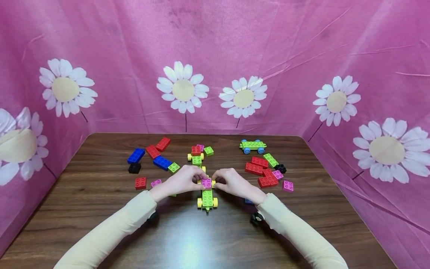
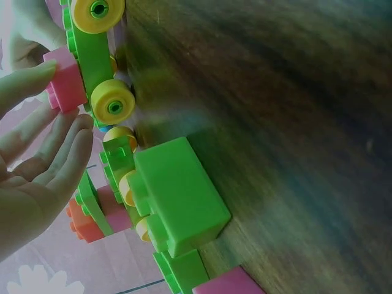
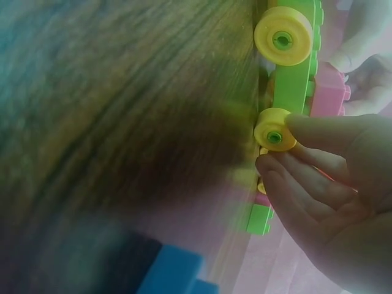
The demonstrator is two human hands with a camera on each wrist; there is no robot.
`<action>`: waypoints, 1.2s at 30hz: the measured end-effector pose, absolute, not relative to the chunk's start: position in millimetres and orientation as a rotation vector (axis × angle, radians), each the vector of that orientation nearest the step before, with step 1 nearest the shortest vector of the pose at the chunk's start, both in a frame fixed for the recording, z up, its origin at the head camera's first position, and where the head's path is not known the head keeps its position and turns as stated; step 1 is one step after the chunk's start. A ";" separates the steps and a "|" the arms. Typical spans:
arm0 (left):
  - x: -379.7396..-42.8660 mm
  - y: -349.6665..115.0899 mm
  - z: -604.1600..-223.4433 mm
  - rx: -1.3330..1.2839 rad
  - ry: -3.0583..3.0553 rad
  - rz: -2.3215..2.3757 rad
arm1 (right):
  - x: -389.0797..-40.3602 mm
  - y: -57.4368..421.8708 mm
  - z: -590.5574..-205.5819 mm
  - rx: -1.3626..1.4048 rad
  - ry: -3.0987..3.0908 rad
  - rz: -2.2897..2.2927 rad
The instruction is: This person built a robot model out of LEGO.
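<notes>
A green toy car base [image 1: 207, 196] with yellow wheels stands on the table between the two hands. Over its far end is a pink brick [image 1: 206, 183], which the left hand [image 1: 183, 178] pinches between thumb and fingers. In the left wrist view the pink brick [image 2: 66, 79] lies against the base's studs; whether it is pressed down cannot be told. The right hand [image 1: 235, 183] has its thumb and fingers at a far yellow wheel [image 3: 275, 130], gripping the base there. Directly beyond stands another green car base [image 1: 196, 160] with yellow wheels, carrying a red brick [image 1: 196, 150].
Loose blue bricks [image 1: 136, 155], red bricks [image 1: 152, 151] and a black brick [image 1: 134, 168] lie at left. At right are red bricks [image 1: 254, 168], pink bricks [image 1: 287, 185] and a green base with blue wheels [image 1: 253, 146]. A pink flowered cloth [image 1: 215, 45] hangs behind the table [image 1: 100, 164].
</notes>
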State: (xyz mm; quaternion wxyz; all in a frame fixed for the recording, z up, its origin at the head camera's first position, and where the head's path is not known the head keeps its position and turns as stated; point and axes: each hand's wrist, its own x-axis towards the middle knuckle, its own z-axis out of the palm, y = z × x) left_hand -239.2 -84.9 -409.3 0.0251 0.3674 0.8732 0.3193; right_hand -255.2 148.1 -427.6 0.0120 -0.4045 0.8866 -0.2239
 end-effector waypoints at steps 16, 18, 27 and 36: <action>-240.7 -80.3 -406.8 1.105 2.728 0.987 | -257.5 148.4 -428.5 -1.274 2.776 -0.750; -241.1 -79.4 -406.9 1.100 2.724 0.993 | -257.8 148.9 -428.7 -1.270 2.772 -0.762; -241.5 -79.4 -408.0 1.057 2.700 1.016 | -258.5 148.7 -430.0 -1.233 2.771 -0.756; -237.7 -86.9 -410.8 0.999 2.651 1.074 | -257.4 148.8 -430.7 -1.226 2.760 -0.779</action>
